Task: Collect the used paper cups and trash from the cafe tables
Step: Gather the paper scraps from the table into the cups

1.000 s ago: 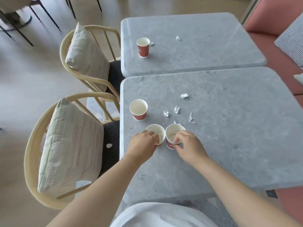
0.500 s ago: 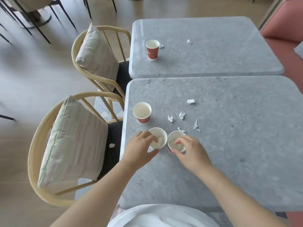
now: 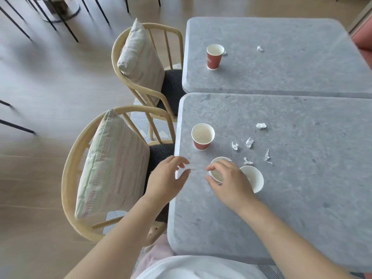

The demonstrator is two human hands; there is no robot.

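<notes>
From the head camera, the right hand (image 3: 229, 182) reached down over the near table (image 3: 302, 198) and gripped a paper cup (image 3: 217, 175) from above, fingers and thumb curled round its rim. That top grip probably served to lift the cup straight up, perhaps to nest it with another. The left hand (image 3: 169, 178) hung open over the table's edge, fingers spread and holding nothing, just left of the gripped cup and apart from it; it looked placed to take or steady a cup.

A second cup (image 3: 252, 178) sat right against the back of the right hand, on its right side; whether it touched the hand could not be told. A third cup (image 3: 203, 136) stood upright beyond both hands, roughly between them and a little farther out. Crumpled paper scraps (image 3: 249, 142) lay scattered beyond the right hand, the closest scrap (image 3: 247, 161) just past its fingertips.

On the far table (image 3: 302, 67), well beyond reach of either hand, stood a fourth cup (image 3: 215, 56) with another scrap (image 3: 259, 48) to its right. Most of the collecting seemed left to do.
</notes>
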